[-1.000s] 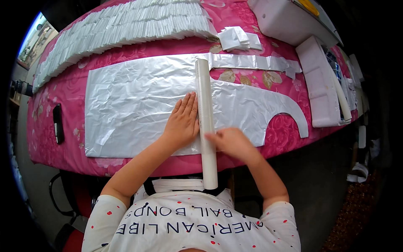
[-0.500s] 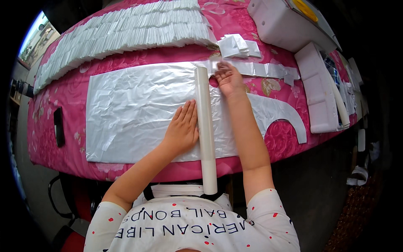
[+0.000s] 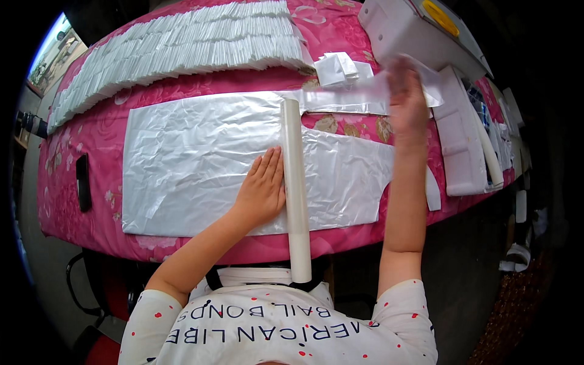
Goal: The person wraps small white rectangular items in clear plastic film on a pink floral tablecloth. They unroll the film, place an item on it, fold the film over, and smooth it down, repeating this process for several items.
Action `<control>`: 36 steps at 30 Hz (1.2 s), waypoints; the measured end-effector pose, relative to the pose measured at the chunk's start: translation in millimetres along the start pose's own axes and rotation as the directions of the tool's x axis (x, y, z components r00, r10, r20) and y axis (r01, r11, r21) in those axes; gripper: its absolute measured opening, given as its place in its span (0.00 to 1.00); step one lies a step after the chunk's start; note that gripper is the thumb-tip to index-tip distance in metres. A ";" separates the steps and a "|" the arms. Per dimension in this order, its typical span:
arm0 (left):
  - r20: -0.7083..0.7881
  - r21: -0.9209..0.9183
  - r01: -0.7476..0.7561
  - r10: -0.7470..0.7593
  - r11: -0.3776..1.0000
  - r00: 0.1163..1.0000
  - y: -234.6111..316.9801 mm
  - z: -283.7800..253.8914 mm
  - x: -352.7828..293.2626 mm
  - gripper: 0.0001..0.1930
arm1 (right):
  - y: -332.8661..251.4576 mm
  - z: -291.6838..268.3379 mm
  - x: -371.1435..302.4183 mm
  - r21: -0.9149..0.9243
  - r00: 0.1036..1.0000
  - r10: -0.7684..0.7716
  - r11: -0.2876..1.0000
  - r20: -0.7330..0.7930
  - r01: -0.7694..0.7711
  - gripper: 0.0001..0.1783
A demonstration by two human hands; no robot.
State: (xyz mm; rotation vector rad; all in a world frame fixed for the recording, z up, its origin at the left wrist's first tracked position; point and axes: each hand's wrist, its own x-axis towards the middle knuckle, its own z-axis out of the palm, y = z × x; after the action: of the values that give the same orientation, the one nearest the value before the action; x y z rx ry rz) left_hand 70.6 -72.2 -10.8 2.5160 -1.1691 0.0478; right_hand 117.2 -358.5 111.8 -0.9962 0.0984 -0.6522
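Note:
A large silvery-white plastic bag (image 3: 201, 164) with two handle strips lies flat across the table. My left hand (image 3: 261, 185) rests on it, palm down with fingers stretched out, its edge against a pale tube (image 3: 296, 188). That tube lies crosswise over the bag and overhangs the near table edge. My right hand (image 3: 406, 100) is over the far right part, by the end of the far handle strip (image 3: 347, 103). Motion smears its fingers, and thin, translucent plastic blurs around it. Whether the fingers grip this plastic cannot be made out. My right forearm covers part of the near handle.
Rows of folded white plastic bags (image 3: 182, 42) stand packed at the far left. A small folded pile (image 3: 331, 69) lies beyond the far handle. White boxes (image 3: 395, 30) stand at right, one bearing a yellow ring (image 3: 441, 17). A black phone (image 3: 83, 182) lies left on the pink floral tablecloth (image 3: 61, 201).
My right hand has swept rightward from beside the tube's far end to the end of the far handle strip. A blurred plastic streak now stretches along that strip. My left hand stays put.

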 end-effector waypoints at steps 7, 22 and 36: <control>-0.153 0.106 -0.075 0.091 0.992 0.984 -6.7 20.7 -0.5 0.31 | 152.6 167.2 -153.6 -0.570 0.823 0.251 0.815 0.509 0.104 0.15; -0.216 -0.310 -0.052 -0.017 0.949 0.976 -11.1 -4.5 5.0 0.31 | 148.3 182.7 -207.8 -0.432 0.427 0.276 0.841 0.861 0.325 0.27; 0.510 -0.826 0.363 -0.294 -0.432 0.809 -45.1 -21.8 94.5 0.36 | 46.6 -16.0 -147.7 -0.670 0.602 0.301 0.240 0.739 0.703 0.25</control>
State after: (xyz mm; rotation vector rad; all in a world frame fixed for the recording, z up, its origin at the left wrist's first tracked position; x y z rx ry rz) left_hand 168.9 -107.4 12.7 0.9864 0.0797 -0.8449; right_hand 13.7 -271.7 34.2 -2.5744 -0.5552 -0.2865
